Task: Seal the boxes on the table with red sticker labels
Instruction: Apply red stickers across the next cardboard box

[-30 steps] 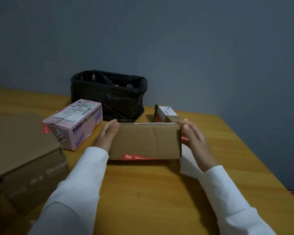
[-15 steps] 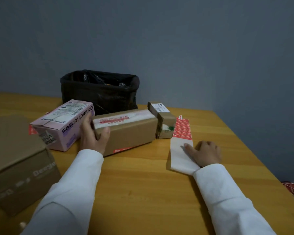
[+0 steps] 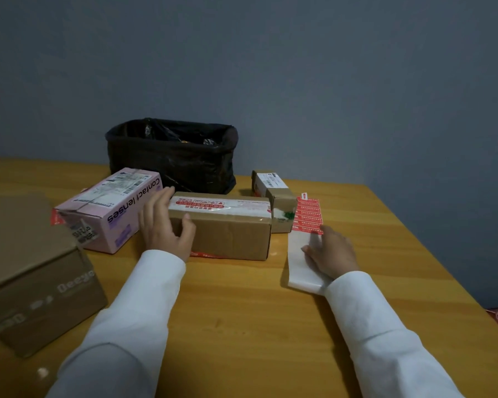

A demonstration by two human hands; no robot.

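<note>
head view: bare wood of the table (image 3: 242, 311) is seen in a broad band between the two white sleeves, running from the boxes down to the near edge. the table's right edge slants away just beyond the sticker sheet (image 3: 305, 242), with dark floor past it. the far edge meets the grey wall, where a black bin bag (image 3: 173, 156) is stood. the left side is crowded: a large brown carton (image 3: 32, 271) sits at the near left, and a pink contact lenses box (image 3: 110, 208) lies just beside the long brown box (image 3: 227, 225). a small taped box (image 3: 273, 196) is set against the long box's far right end, touching or nearly touching it. the sticker sheet lies flat to the right of the long box, its red labels at the far end and blank backing nearer.

the left hand (image 3: 164, 225) is curled round the left end of the long brown box, fingers over the taped top and thumb on the front face. a strip of red sticker is visible along the box's lower front edge. the right hand (image 3: 331, 251) is laid on the sticker sheet with fingers loosely spread, fingertips by the lowest red row; whether a label is pinched cannot be told.
</note>
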